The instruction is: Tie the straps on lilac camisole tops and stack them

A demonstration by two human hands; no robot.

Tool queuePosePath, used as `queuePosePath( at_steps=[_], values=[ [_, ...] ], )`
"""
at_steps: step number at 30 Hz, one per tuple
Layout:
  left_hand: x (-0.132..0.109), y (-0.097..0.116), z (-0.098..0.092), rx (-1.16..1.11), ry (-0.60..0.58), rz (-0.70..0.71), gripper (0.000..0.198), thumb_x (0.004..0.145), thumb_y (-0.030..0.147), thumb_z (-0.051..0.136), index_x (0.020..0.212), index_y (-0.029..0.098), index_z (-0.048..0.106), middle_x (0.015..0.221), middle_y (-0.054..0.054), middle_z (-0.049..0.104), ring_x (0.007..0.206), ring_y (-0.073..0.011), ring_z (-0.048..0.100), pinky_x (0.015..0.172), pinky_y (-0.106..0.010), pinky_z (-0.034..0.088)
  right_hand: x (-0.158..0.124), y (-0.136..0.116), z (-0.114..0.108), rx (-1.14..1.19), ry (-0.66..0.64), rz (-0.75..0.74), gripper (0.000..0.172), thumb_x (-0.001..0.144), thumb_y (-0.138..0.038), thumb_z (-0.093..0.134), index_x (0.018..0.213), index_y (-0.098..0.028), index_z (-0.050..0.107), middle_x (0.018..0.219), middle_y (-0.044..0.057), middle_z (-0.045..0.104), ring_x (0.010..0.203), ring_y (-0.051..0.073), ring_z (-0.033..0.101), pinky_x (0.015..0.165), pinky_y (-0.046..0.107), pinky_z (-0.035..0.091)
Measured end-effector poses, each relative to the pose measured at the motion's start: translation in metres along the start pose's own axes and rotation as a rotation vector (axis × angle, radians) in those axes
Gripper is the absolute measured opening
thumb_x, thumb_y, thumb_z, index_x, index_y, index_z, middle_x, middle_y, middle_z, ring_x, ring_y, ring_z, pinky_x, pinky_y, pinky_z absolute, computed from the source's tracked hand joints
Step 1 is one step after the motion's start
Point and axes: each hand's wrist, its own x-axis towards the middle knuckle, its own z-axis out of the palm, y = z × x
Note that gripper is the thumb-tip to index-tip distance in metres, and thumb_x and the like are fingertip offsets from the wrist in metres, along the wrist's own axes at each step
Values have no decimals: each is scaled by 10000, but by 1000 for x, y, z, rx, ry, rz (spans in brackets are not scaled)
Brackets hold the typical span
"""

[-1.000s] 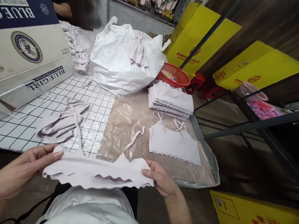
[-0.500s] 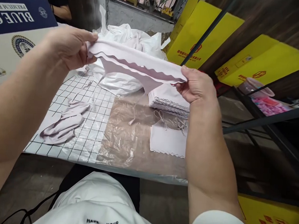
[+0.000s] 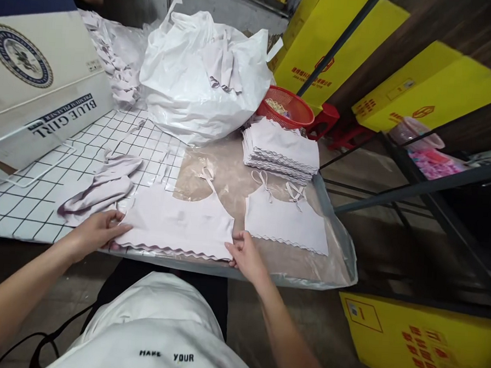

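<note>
A pale lilac camisole top (image 3: pixel 177 221) with thin straps and a scalloped hem lies flat at the table's front edge, hem towards me. My left hand (image 3: pixel 103 228) pinches its lower left corner. The lower right corner is held between the fingers of my right hand (image 3: pixel 244 254). Just right of it lies another camisole top (image 3: pixel 287 222), laid flat with its straps upward. Behind that is a thick stack of folded pale garments (image 3: pixel 280 147). A crumpled lilac garment (image 3: pixel 103 187) rests beside my left hand.
A large white plastic bag (image 3: pixel 193 88) with fabric on it stands at the back, near a red basket (image 3: pixel 288 106). A carton (image 3: pixel 49 75) stands at the left. Dark metal shelving (image 3: pixel 393 192) and yellow boxes are on the right. Part of a person's arm shows at top left.
Both hands have come down from the air to the table's front edge, bringing the stretched camisole top with them. It now lies flat, still held at both hem corners.
</note>
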Motion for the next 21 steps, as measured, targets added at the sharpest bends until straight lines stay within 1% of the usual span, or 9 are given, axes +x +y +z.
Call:
queuePosePath(
  at_steps=[2,4,6,7,9,11,13,16,21],
  values=[
    [-8,-16,3,149,24,27,578,725,672,632,1030,197,509,561,86,503,542,-183,616,535,-250,429,-10,8,0,-194,30,-87,151,899,-301,583,989,-223,490,549,-87,531,491,150,606,485,240,454],
    [-17,-21,8,365,163,96,517,826,619,530,1119,193,505,671,30,599,613,-216,634,583,-301,475,-19,10,-2,-406,126,-217,172,925,-335,558,1040,-208,560,615,-31,598,611,195,655,577,294,495],
    [-23,-20,17,601,412,265,498,908,545,442,1213,157,508,935,-93,681,801,-283,667,673,-380,519,-23,10,-1,-579,274,-396,287,961,-374,512,1161,-188,600,829,67,699,821,247,687,728,362,529],
    [-24,-20,24,702,525,382,500,939,512,411,1255,137,507,1080,-154,670,926,-321,660,744,-424,528,-24,10,1,-651,330,-496,348,978,-387,486,1237,-182,595,985,115,716,953,268,677,819,393,523],
    [-23,-22,37,832,623,632,500,982,457,368,1321,114,502,1295,-225,596,1173,-378,578,907,-499,496,-21,14,8,-787,370,-662,427,1000,-396,450,1361,-192,553,1290,156,643,1219,295,575,984,435,460],
    [-16,-30,47,890,572,809,511,1001,442,342,1385,137,485,1415,-218,535,1337,-395,464,1017,-542,434,-16,22,15,-908,349,-719,476,1010,-388,432,1447,-209,487,1473,139,523,1389,304,427,1073,461,383],
    [-5,-41,51,924,510,863,547,1006,472,316,1439,173,464,1484,-188,495,1422,-396,370,1067,-569,385,-11,31,19,-982,345,-690,525,1016,-387,414,1511,-214,408,1555,123,431,1464,309,320,1111,487,328],
    [8,-52,47,974,447,808,608,1002,529,283,1480,191,446,1553,-172,421,1474,-403,281,1060,-586,386,-9,40,20,-1011,354,-676,597,1020,-407,391,1572,-208,283,1607,124,339,1505,308,234,1145,514,266],
    [15,-47,32,1030,366,690,647,1003,552,270,1513,177,403,1619,-141,311,1507,-397,198,1026,-543,442,-11,37,21,-1018,236,-825,650,1023,-414,383,1601,-217,162,1608,114,337,1516,291,218,1171,530,220]
  ],
)
